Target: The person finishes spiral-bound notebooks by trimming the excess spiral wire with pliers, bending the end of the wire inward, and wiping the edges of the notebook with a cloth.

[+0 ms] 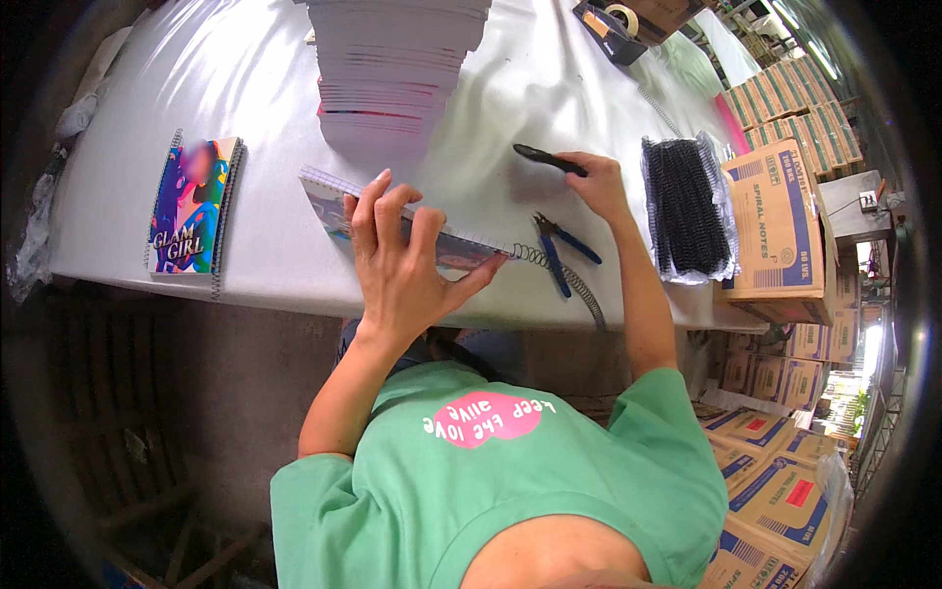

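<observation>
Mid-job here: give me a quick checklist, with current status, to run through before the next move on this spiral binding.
1. Left hand pinning the notebook on the table: ok.
2. Black spiral coil started into the notebook's edge, its tail hanging off the table: ok.
3. Right hand on the black tool: ok, fingers touching it; firm grip: cannot tell.
4. Blue-handled pliers beside the coil, within reach: ok.
5. Spare coil bundle nearby: ok.
6. Coil threaded through every hole: cannot tell.
</observation>
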`<state>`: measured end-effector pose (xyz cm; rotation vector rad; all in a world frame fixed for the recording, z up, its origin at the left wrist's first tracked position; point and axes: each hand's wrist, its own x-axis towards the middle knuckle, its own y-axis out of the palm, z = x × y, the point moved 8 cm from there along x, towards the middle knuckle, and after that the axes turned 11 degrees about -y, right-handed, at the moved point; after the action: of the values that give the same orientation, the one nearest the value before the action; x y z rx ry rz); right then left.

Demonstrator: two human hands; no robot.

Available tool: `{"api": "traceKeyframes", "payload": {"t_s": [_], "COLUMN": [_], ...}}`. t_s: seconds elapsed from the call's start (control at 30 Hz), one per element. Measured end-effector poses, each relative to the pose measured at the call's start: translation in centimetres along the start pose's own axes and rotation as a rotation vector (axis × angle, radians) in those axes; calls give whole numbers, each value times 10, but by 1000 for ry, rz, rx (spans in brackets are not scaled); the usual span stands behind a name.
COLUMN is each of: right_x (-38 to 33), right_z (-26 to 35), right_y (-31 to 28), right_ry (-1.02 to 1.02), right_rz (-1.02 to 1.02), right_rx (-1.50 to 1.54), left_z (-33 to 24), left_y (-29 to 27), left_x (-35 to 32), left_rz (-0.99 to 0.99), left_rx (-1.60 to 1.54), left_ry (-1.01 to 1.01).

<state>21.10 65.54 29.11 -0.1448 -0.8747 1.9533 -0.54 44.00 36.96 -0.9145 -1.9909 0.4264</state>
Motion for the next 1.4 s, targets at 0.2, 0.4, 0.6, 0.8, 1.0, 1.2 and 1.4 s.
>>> {"api": "traceKeyframes", "payload": {"t_s": [0.2,0.4,0.6,0.8,1.0,1.2,1.4], "right_x": [-16,-23,-14,-18,-11,-12,-4], "right_z": [106,152,161,172,170,161,180], "right_y": [40,37,32,29,37,48,50], "right_ry": [-641,-597,-658,-677,-628,-564,-583], "right_rz": [496,406,427,383,346,338,287], "right_rx": [917,1048,849,900,960,881,689], "left_z": [1,2,4,4,5,6,16], "left_y": [2,2,0,-3,-3,-5,-1], "left_x": [1,4,3,1,2,-1,1], "left_rz": [-19,-9,-5,-20,-20,-11,-22], "left_rx": [-26,-57,-64,-89,-89,-90,-161], "left_ry": [21,29,24,8,39,43,-24]}}
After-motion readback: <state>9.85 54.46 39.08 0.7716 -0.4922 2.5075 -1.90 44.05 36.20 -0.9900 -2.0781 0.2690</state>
